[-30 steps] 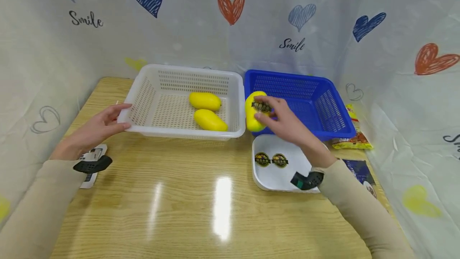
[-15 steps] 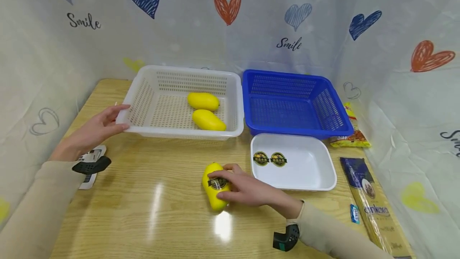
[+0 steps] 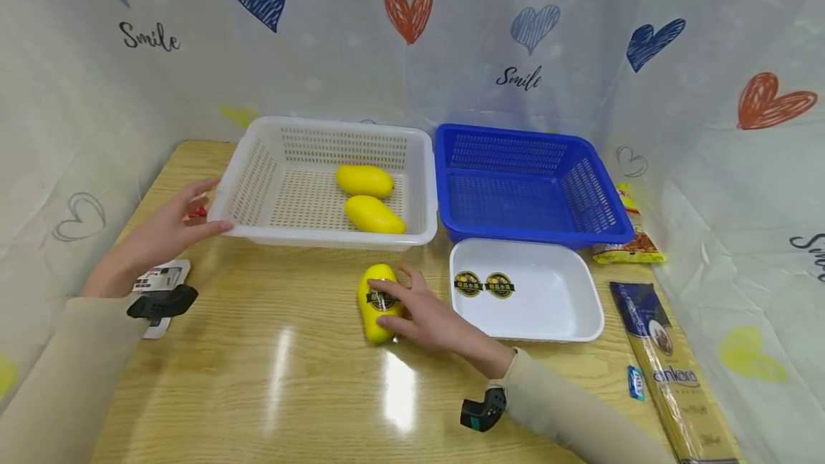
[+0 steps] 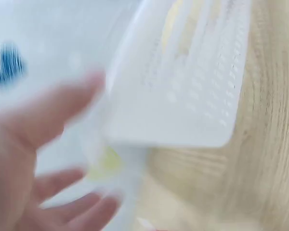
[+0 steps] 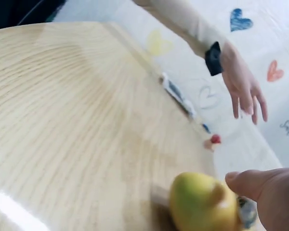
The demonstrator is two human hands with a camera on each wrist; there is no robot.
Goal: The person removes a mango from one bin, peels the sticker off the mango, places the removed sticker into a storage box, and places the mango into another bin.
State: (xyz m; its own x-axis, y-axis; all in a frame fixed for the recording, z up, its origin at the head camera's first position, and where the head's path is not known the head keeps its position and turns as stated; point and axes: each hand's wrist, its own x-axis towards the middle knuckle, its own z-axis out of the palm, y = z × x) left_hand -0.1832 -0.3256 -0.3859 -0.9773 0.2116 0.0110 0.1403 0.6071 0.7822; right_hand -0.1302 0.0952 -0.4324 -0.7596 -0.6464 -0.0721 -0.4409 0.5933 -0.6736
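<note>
My right hand (image 3: pixel 428 313) holds a yellow mango (image 3: pixel 372 322) close over the table, left of the white tray. A black and gold sticker (image 3: pixel 382 299) lies across the mango, with fingertips over it and the thumb at its near side. In the right wrist view, the thumb is beside the mango (image 5: pixel 195 204); the other fingers are hidden. My left hand (image 3: pixel 164 231) is spread at the left end of the white basket (image 3: pixel 329 237), thumb at the rim and fingers off it. Two more mangoes (image 3: pixel 364 181) lie in that basket.
Right of it stands a blue basket (image 3: pixel 535 236). Two stickers (image 3: pixel 468 283) are on the white tray (image 3: pixel 554 299). At right lie a pasta packet (image 3: pixel 677 385), a small blue packet (image 3: pixel 636 383) and a snack bag (image 3: pixel 625 255). A red object (image 3: pixel 197 213) shows behind my left hand.
My right hand has brought the mango from beside the blue basket down to the table's middle, then slightly away from me. My left fingers have lifted off the white basket's rim.
</note>
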